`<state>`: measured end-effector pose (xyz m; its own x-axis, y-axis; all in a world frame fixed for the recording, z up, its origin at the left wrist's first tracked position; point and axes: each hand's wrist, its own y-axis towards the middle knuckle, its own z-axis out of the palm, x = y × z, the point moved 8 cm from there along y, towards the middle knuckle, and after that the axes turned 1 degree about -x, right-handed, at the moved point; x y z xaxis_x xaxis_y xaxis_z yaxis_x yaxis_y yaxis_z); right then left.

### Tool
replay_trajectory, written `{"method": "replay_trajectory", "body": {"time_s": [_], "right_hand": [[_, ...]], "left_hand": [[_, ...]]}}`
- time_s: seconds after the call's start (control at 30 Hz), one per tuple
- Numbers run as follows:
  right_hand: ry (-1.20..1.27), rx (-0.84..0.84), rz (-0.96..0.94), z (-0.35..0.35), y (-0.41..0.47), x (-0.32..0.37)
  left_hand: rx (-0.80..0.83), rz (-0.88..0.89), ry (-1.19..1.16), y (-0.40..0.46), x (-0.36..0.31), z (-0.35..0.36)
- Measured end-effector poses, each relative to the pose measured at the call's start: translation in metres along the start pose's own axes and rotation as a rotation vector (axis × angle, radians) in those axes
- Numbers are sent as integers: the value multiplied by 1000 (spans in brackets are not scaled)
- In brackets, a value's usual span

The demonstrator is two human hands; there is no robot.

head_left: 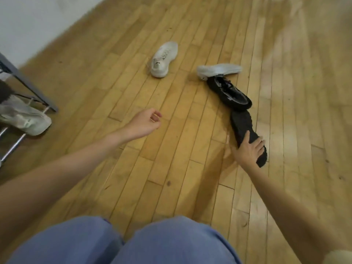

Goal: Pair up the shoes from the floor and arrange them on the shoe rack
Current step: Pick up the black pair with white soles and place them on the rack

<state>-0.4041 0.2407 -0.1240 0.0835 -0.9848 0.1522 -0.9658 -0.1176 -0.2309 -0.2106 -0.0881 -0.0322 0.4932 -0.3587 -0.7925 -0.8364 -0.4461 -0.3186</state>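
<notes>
Two black shoes lie on the wooden floor at the right. The nearer black shoe (242,124) is sole-up, and my right hand (247,149) lies across its heel end, fingers wrapping the sole. The farther black shoe (229,94) rests on its side just beyond. A white shoe (219,69) lies tipped over, touching that black shoe. Another white shoe (164,60) stands upright further left. My left hand (145,123) hovers over the floor mid-frame, fingers loosely curled, holding nothing. The shoe rack (28,86) is at the left edge.
A pale shoe (24,117) sits on the rack's metal bars, with a dark item behind it. A white wall runs along the upper left. My knees in blue trousers (123,242) fill the bottom.
</notes>
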Motion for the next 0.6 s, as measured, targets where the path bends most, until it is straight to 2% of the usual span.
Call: {"method": "replay_trajectory", "body": {"time_s": [0.1,0.23,0.33,0.5,0.6], "right_hand": [[-43,35,26,9,8,-28],[-162,-28,-19,2,13,-36],[-120,-8,-23,-3,19,-30],[328,24,-95,-32,-3,-2],[652,180,-220,-36,-31,21]], "left_hand": [[63,14,53,10,-7,28],[115,10,65,12,-5,55],[160,9,97,10,-2,66],[165,14,108,11,-4,67],[167,20,129,11,-8,68]]}}
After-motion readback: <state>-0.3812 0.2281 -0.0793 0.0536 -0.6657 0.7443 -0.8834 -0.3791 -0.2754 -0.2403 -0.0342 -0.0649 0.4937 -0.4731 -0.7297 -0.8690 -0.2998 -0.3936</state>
